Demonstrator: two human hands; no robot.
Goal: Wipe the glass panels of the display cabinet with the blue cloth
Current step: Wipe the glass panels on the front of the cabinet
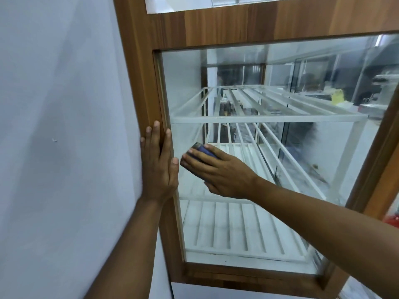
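Against the glass panel (pixel 237 223), the right hand (pixel 218 171) presses the blue cloth (pixel 206 151) flat-fingered; the left hand (pixel 158 167) lies flat on its wooden frame (pixel 138 83).

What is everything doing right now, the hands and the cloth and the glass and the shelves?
Left hand: flat against the wooden frame.
Right hand: presses the blue cloth on the glass panel.
Blue cloth: bunched under the right hand.
Glass panel: fixed in the frame, hazy and streaky.
White racks: inside, behind the glass panel.
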